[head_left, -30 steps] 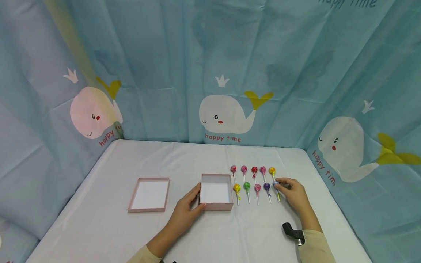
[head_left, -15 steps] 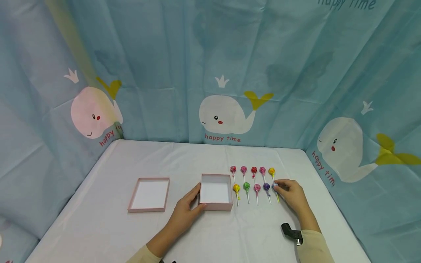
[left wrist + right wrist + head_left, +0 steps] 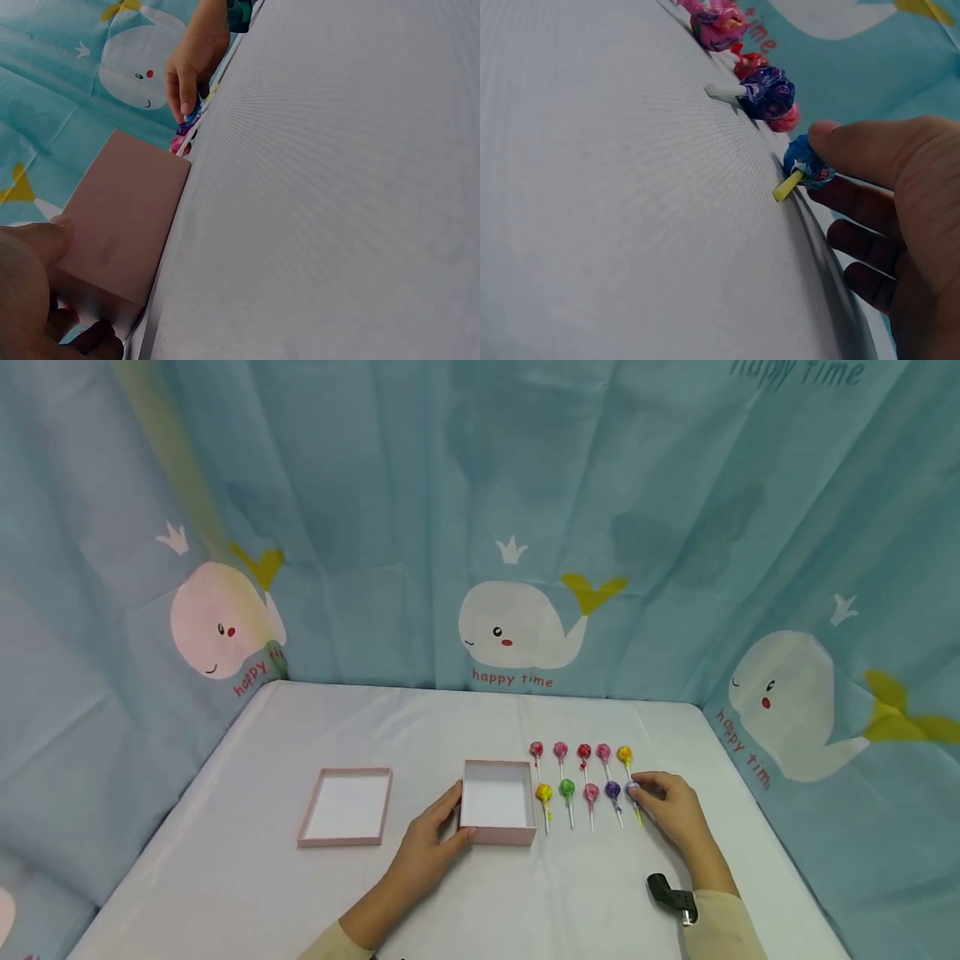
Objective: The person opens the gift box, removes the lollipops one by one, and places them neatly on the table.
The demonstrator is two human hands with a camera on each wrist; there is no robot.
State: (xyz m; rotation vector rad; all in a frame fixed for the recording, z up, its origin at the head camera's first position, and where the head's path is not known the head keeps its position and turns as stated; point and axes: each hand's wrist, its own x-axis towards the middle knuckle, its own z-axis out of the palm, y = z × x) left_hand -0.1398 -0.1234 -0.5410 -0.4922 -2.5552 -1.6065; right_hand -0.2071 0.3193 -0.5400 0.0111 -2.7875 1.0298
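My left hand (image 3: 423,852) grips the left side of a pink box (image 3: 504,836), its thumb at the front corner. The box stands uncovered with a white inside, and nothing shows in it. In the right wrist view my right hand (image 3: 922,195) pinches the head of a blue lollipop (image 3: 802,159) between thumb and index finger. The lollipop's yellow stick points down close over the white cloth. It is at the right end of the front row, beside a purple lollipop (image 3: 767,94). A yellow lollipop (image 3: 625,753) lies just behind it.
Two rows of wrapped lollipops lie right of the box, among them a green lollipop (image 3: 567,787) and a red lollipop (image 3: 584,751). To the left, the pink lid (image 3: 341,841) lies inside up. A blue whale-print curtain (image 3: 375,610) surrounds the white-covered table (image 3: 247,893).
The head view has shifted slightly, moving everything a little right and down in it. Both hands keep the same hold on the box and the blue lollipop.
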